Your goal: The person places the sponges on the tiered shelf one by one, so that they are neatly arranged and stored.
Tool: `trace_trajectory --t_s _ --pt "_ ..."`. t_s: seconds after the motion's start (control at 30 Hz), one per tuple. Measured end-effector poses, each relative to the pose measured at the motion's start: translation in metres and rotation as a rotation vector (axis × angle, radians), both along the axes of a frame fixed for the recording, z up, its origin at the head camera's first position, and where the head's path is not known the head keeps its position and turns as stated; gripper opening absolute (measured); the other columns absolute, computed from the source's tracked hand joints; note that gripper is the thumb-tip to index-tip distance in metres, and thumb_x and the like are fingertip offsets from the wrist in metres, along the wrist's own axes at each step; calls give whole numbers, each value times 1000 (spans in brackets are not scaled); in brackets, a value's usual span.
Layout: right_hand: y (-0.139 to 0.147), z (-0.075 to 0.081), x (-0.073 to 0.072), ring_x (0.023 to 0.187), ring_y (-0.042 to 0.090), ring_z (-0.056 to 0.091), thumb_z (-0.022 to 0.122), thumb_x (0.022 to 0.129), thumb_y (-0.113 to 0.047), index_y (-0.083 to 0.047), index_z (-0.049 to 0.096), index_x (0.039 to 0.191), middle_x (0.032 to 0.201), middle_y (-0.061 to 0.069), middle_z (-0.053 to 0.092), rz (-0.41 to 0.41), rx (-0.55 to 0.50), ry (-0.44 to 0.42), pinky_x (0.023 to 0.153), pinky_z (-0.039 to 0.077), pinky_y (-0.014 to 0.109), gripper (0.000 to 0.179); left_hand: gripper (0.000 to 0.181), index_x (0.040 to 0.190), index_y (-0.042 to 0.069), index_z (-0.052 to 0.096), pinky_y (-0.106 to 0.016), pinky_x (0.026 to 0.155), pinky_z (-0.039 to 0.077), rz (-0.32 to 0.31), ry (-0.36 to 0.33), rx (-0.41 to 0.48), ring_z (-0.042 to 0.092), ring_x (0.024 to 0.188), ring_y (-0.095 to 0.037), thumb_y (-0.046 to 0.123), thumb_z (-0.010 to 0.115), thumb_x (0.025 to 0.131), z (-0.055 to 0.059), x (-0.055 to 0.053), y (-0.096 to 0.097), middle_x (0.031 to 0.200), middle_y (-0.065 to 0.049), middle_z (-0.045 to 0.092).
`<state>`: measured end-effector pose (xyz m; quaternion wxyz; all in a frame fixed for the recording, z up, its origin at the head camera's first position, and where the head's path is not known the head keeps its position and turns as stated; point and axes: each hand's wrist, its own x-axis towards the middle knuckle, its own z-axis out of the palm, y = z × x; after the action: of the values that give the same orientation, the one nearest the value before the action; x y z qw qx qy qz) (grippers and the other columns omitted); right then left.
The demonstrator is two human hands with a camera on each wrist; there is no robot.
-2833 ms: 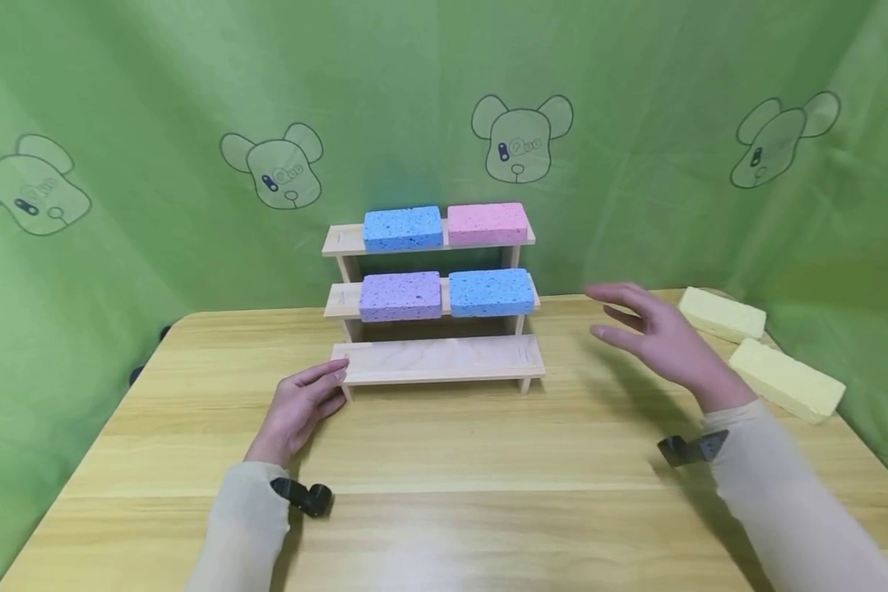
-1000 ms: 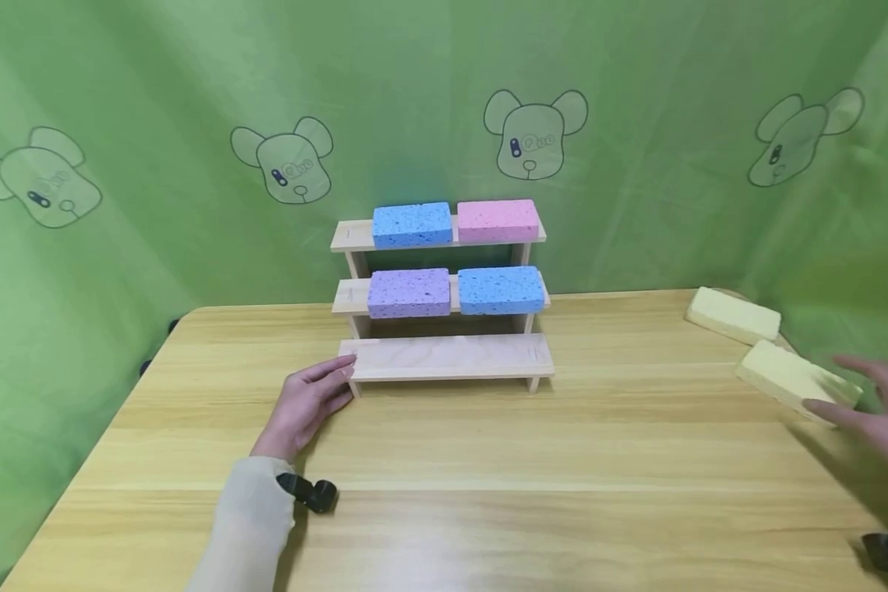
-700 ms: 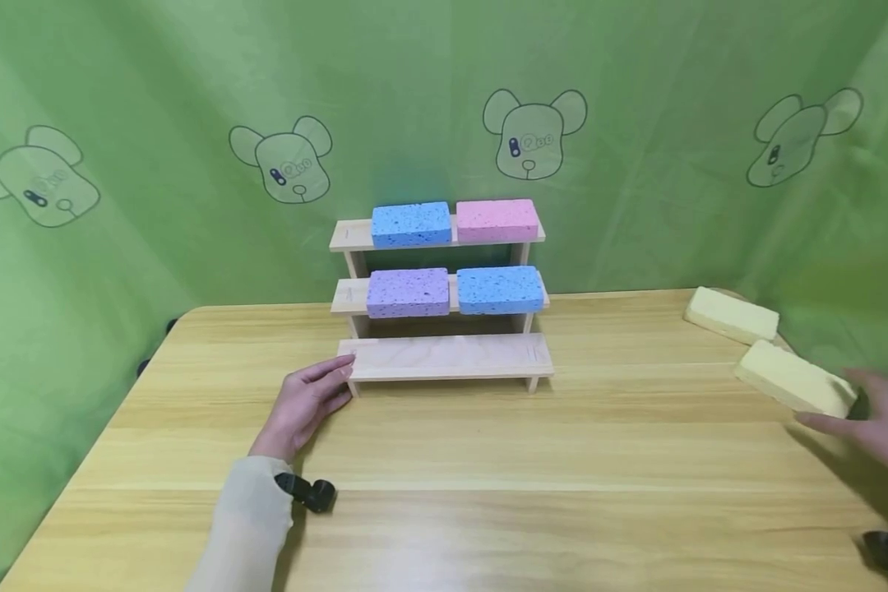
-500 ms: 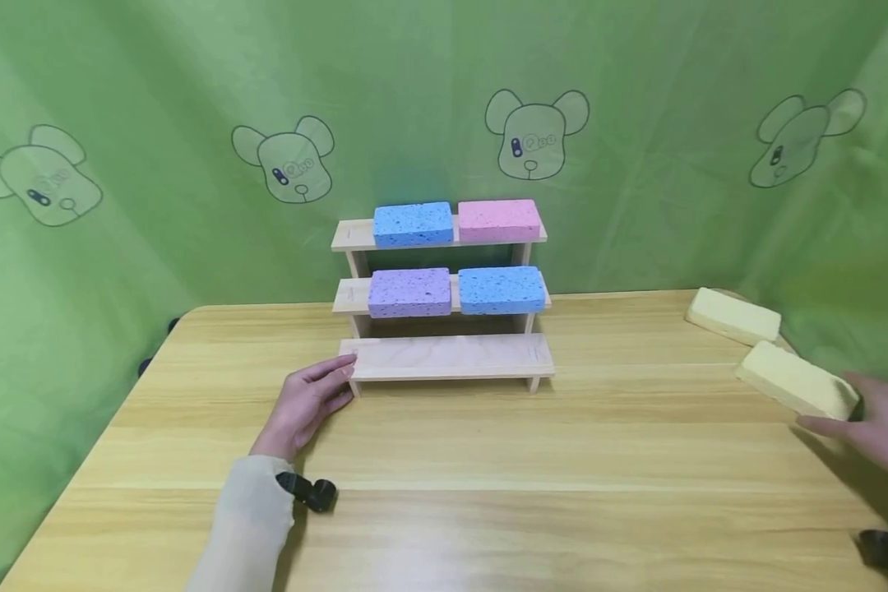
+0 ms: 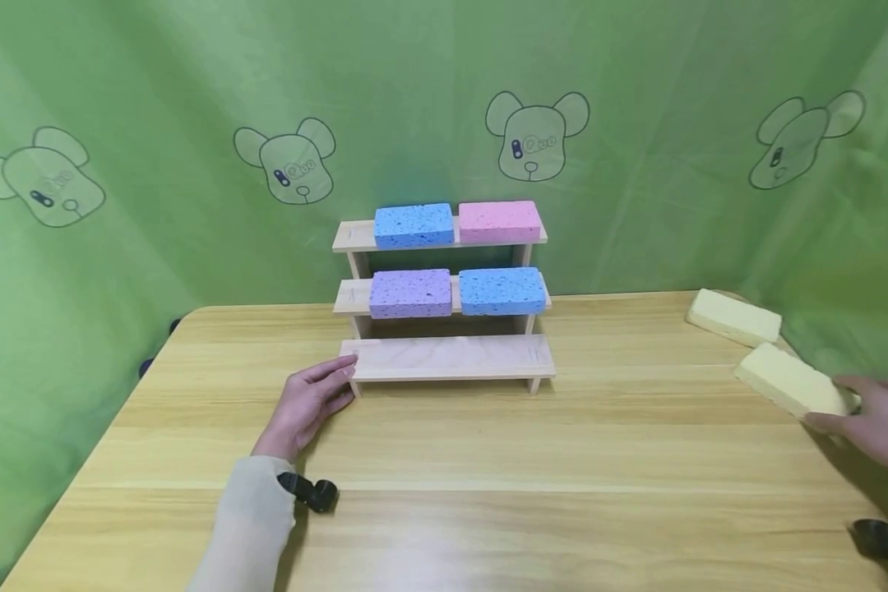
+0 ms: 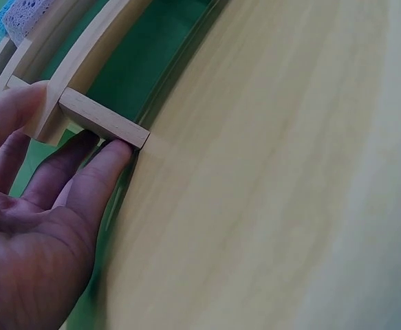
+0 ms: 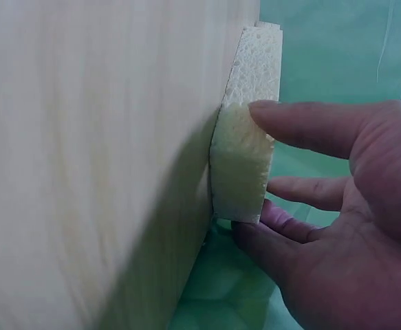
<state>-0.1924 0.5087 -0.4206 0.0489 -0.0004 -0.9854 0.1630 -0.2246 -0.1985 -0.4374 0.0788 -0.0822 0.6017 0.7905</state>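
A three-tier wooden rack [image 5: 447, 358] stands at the table's back. My left hand [image 5: 307, 407] holds the left end of its lowest step; in the left wrist view the thumb lies along the step's end and fingertips touch the leg [image 6: 104, 118]. At far right, my right hand [image 5: 876, 419] grips the near end of a pale yellow sponge [image 5: 792, 380] lying on the table. The right wrist view has the thumb on one side of that sponge [image 7: 241, 158] and fingers at the other side and end. Part of the right hand is cut off in the head view.
A blue sponge [image 5: 414, 226] and a pink one [image 5: 499, 220] sit on the top tier. The middle tier bears a purple sponge [image 5: 410, 293] and another blue sponge [image 5: 501, 290]. A second yellow sponge [image 5: 734, 316] lies behind the gripped one. Green curtain [image 5: 636, 164] surrounds the table.
My right hand has gone from beside the rack to the far right, where its thumb and fingers have come round the nearer yellow sponge. The left hand has stayed on the rack.
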Motion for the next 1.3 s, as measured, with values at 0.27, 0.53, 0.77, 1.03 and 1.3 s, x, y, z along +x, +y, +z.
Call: trace_trajectory --t_s 0.27,0.53,0.77,1.03,1.3 --pt "6 -1 -4 91 62 44 77 83 -30 22 43 121 106 50 47 3 35 38 65 42 60 73 42 132 -4 57 -35 97 52 -5 1 -8 57 118 -24 5 68 93 1 0 0 146 -14 46" --pt "-6 1 4 109 68 30 72 89 -32 22 39 128 117 52 34 -3 -64 35 85 27 79 75 40 131 -4 58 -35 96 52 8 -4 1 60 115 -22 4 67 93 2 0 0 145 -14 47" --pt "-27 14 7 110 69 27 72 90 -31 19 38 132 121 52 32 47 -101 2 77 27 81 74 39 131 -3 59 -35 96 52 2 -2 -2 60 115 -23 4 67 93 2 0 0 145 -15 47" --pt "-43 21 5 112 67 24 71 91 -32 17 39 136 128 53 22 112 -118 -42 78 26 80 73 41 133 -5 56 -36 96 52 -16 10 -6 59 115 -22 4 66 94 2 -1 -2 145 -16 46" --pt "-61 29 4 111 65 29 74 89 -30 13 43 138 131 50 25 142 -134 -4 79 28 78 72 43 134 -5 56 -35 97 52 -18 4 -14 59 116 -22 7 67 94 1 -1 -1 145 -14 46"
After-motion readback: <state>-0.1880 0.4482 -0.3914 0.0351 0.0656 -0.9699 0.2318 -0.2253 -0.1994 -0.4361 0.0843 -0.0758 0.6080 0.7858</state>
